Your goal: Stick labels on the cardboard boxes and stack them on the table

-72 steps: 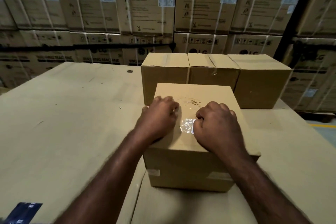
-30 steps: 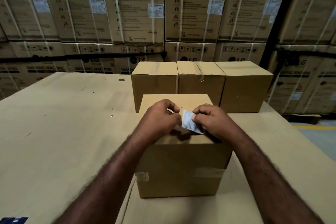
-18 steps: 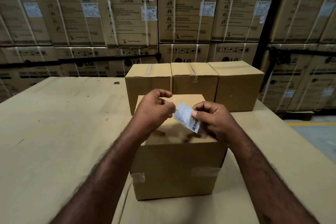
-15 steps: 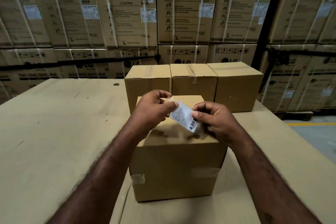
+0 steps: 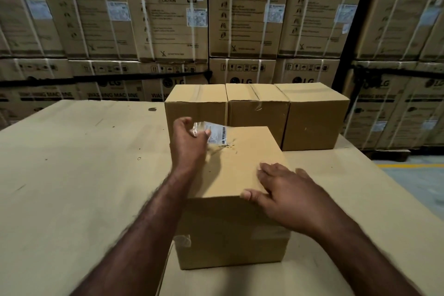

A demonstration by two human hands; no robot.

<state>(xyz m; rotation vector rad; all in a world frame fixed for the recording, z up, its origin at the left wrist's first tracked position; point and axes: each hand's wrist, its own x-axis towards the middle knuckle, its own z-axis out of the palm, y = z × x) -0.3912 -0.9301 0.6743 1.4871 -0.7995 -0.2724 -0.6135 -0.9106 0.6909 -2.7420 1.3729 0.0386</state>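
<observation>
A plain cardboard box [image 5: 235, 228] stands on the cardboard-covered table [image 5: 72, 175] right in front of me. My left hand [image 5: 189, 144] pinches a white barcode label [image 5: 217, 136] with a clear film edge, held over the far left part of the box top. My right hand [image 5: 286, 190] lies flat with straight fingers on the near right corner of that box top. Behind it, three similar boxes [image 5: 258, 108] stand side by side in a row.
Tall stacks of strapped washing-machine cartons [image 5: 173, 19] wall off the far side of the table. The table's right edge drops to a grey floor with a yellow line [image 5: 413, 166]. Small specks [image 5: 152, 109] dot the tabletop on the left.
My right hand let go of the label and dropped flat onto the box's near right corner. My left hand carried the label alone toward the far left of the box top.
</observation>
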